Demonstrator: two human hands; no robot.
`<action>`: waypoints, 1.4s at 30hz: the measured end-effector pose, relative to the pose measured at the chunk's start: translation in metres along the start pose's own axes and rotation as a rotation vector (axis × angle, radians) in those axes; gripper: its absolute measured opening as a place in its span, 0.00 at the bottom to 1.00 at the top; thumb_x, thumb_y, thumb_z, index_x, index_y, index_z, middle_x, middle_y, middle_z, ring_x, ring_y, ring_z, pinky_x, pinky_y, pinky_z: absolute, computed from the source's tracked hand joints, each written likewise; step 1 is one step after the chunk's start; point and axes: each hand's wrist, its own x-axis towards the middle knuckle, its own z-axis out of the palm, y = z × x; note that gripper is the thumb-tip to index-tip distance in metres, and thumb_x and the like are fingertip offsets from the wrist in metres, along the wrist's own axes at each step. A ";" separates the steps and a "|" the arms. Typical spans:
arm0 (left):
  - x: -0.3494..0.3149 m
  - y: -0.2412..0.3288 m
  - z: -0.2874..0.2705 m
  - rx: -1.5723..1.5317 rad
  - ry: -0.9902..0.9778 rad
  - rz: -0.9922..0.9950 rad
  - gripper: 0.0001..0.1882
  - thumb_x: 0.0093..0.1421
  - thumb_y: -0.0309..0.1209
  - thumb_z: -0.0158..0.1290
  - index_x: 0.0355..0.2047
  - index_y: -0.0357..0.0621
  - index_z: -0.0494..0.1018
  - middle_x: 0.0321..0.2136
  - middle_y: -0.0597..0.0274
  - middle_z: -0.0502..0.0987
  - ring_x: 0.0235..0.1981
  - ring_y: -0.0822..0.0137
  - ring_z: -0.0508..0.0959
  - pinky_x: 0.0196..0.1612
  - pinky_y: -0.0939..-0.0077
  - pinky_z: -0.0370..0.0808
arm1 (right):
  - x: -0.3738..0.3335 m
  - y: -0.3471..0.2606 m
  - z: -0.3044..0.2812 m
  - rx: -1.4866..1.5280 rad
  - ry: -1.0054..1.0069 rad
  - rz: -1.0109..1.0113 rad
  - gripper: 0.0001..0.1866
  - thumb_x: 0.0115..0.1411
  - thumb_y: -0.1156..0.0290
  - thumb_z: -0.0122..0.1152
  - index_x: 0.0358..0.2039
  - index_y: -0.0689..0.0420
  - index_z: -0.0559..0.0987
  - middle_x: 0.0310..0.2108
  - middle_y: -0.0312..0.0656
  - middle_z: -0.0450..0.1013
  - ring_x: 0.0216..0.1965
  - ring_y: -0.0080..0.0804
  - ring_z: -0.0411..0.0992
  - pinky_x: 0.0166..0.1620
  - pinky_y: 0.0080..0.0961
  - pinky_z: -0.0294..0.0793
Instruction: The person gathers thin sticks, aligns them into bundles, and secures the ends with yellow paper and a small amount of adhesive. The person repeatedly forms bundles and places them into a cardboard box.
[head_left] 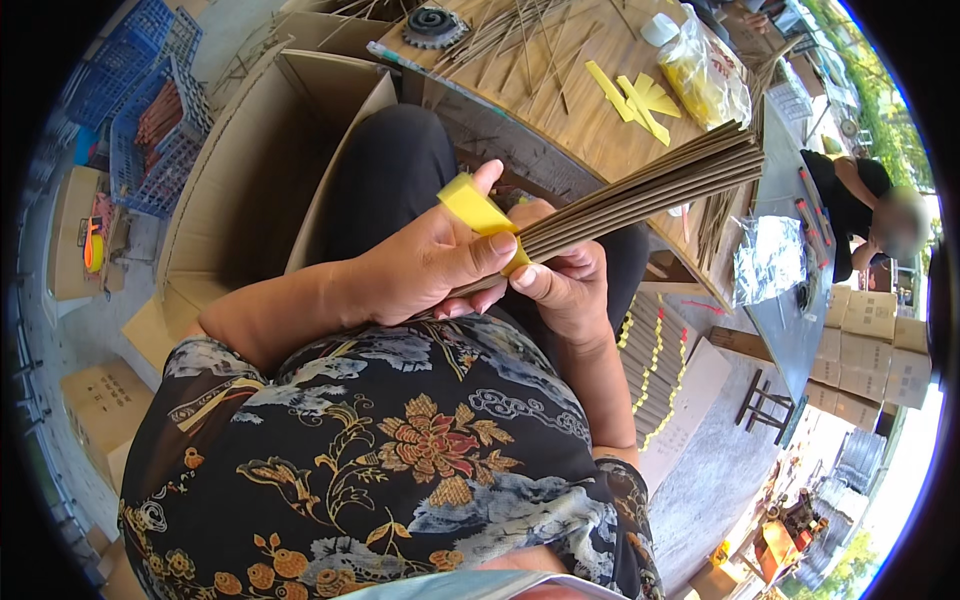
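A bundle of thin brown incense sticks slants up to the right in front of my lap. My right hand is closed round its lower end, with the thumb pressed on a yellow paper strip. That strip passes round the sticks, and its loose end stands up to the left. My left hand pinches the strip against the bundle between thumb and fingers, its index finger pointing up. The lower tips of the sticks are mostly hidden by my hands.
The wooden table ahead bears loose sticks, more yellow strips and a clear plastic bag. A large open carton stands at my left, near blue crates. Another person sits at the right. Yellow-banded bundles lie below the table.
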 end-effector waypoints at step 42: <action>-0.003 -0.006 -0.004 0.607 0.169 0.083 0.18 0.63 0.39 0.37 0.44 0.37 0.66 0.23 0.67 0.68 0.20 0.81 0.65 0.21 0.89 0.64 | 0.012 -0.022 0.028 -0.222 0.439 0.120 0.11 0.46 0.74 0.59 0.30 0.62 0.69 0.17 0.33 0.66 0.15 0.16 0.60 0.18 0.12 0.57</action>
